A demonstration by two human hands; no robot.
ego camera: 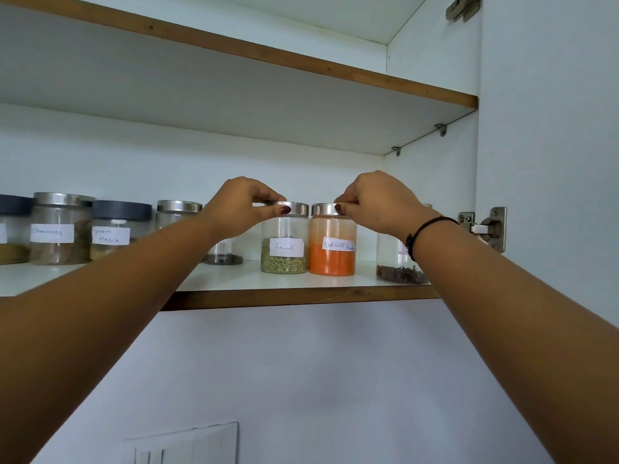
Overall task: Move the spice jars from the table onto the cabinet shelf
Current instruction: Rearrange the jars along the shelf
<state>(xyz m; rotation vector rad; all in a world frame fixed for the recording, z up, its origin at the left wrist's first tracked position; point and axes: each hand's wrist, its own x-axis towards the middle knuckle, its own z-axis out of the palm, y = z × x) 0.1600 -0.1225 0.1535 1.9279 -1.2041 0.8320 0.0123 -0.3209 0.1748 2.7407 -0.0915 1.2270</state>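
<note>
scene: two spice jars are shown standing upright on the cabinet shelf [301, 298], near its front edge, each gripped at the lid from above.
left hand: the left hand [248, 204] is closed in a pinch on the steel lid of the fennel jar [284, 244], with the thumb at the front.
right hand: the right hand [370, 202] is curled on the lid of the red chilli powder jar [331, 246]; a dark band [425, 229] is worn at the wrist.
placing: the two jars are set just beside each other, and whether they touch cannot be told. both bases appear flat on the shelf.
neighbours: a dark-spice jar [400, 266] stands near on the right, partly hidden by the forearm. a garam masala jar [115, 229] and others are lined up to the left.
risk: if the hands are drawn back carelessly, a lid could be dragged and a jar tipped off the front edge. the dark-spice jar could be knocked by the right forearm. a loosely fitted lid could come away if lifted by its rim.
</note>
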